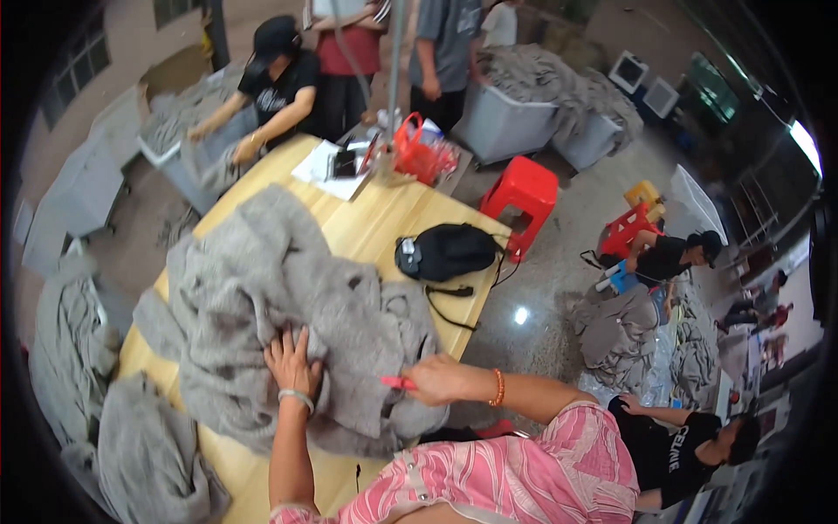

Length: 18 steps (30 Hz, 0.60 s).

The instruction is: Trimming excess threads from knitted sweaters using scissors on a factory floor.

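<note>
A pile of grey knit fabric (236, 288), seemingly garments, lies crumpled over a pale wooden table (358, 231). My left hand (295, 365) rests flat on the pile with fingers spread, holding nothing. At the pile's right side, my right hand (434, 379) is closed around a small pink-red tool (397, 382). Only the front end of that tool pokes out toward the fabric, so its exact kind is hidden by my fingers. The fabric under it is spread flatter than the bunched heap at left.
A black bag with straps (449, 251) lies on the table's right. Papers (327, 179) and a red plastic bag (415, 148) lie at the far end. A red stool (524, 192) stands beyond the right edge. Co-workers and bins of grey fabric (506, 113) surround the table.
</note>
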{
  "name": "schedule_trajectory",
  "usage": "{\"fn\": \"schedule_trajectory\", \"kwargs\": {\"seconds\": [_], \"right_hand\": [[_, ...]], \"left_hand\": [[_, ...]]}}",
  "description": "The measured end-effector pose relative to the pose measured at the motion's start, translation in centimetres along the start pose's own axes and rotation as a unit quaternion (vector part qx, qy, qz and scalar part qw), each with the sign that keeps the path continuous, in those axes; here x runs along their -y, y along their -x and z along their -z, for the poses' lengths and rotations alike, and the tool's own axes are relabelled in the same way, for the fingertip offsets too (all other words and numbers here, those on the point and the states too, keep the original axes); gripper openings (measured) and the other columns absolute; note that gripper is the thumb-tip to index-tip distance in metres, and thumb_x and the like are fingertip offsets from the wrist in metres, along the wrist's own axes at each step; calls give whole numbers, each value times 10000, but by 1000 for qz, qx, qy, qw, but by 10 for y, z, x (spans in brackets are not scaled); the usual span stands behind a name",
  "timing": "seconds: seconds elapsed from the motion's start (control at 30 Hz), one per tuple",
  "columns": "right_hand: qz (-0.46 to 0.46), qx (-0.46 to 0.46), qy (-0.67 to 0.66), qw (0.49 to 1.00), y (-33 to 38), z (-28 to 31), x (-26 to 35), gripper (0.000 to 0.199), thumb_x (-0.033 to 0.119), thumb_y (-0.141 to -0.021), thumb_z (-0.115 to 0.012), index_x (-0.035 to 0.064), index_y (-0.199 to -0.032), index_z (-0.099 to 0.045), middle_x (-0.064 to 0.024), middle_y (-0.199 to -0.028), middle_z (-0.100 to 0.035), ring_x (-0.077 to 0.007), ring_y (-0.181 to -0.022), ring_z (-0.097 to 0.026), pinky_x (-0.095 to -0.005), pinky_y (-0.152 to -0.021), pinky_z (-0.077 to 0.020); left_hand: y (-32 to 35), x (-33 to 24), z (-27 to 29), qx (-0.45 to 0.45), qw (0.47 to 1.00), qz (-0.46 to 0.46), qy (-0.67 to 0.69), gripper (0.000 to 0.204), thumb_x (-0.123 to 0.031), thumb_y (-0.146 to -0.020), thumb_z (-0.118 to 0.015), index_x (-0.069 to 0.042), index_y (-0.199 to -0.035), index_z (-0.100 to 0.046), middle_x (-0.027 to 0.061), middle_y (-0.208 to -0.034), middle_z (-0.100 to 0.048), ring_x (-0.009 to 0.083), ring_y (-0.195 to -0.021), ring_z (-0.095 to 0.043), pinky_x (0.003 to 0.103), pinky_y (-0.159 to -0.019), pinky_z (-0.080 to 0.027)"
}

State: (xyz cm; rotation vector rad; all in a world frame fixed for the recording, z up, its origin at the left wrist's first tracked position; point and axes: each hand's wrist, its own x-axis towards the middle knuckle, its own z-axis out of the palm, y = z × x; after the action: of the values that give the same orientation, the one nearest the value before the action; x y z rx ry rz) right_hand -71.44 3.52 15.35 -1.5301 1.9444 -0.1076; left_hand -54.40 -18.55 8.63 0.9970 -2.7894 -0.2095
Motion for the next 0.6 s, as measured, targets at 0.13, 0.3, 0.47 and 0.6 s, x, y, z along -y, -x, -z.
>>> {"fn": "schedule_trajectory", "kwargs": {"seconds": [0.13,0.3,0.47,0.6], "right_hand": [[-17,-43,-27,999,10,19,13,278,310,-839,-579,50,-935,-592,-204,-807,-652,-393,-815,-638,-485,-736,-486],[5,-57,-9,998,5,25,14,250,288,-832,-585,66,-947,-590,-193,-812,-654,-391,-815,-636,-482,-727,-486],[12,-60,-65,996,6,1,-6,254,288,-827,-580,67,-952,-581,-193,-859,-642,-374,-884,-621,-493,-745,-465],[21,-111,-72,991,13,-18,-6,242,280,-822,-579,67,-937,-576,-192,-837,-637,-379,-862,-623,-496,-736,-461]], "left_hand": [[7,3,-2,2,1000,1,7,514,-283,-785,-643,-147,-1271,-545,170,-1388,-409,393,-1263,-337,540,-1074,-182],[-2,5,-13,-62,997,-42,8,392,-266,-823,-592,-153,-1197,-608,140,-1367,-445,387,-1243,-361,541,-1064,-204],[2,11,-24,-101,994,-38,19,275,-226,-811,-595,-139,-1057,-684,154,-1276,-522,402,-1139,-427,519,-1008,-271],[7,5,-7,-146,981,-115,-57,420,-233,-795,-628,-106,-1193,-582,170,-1359,-448,402,-1312,-313,549,-1075,-198]]}}
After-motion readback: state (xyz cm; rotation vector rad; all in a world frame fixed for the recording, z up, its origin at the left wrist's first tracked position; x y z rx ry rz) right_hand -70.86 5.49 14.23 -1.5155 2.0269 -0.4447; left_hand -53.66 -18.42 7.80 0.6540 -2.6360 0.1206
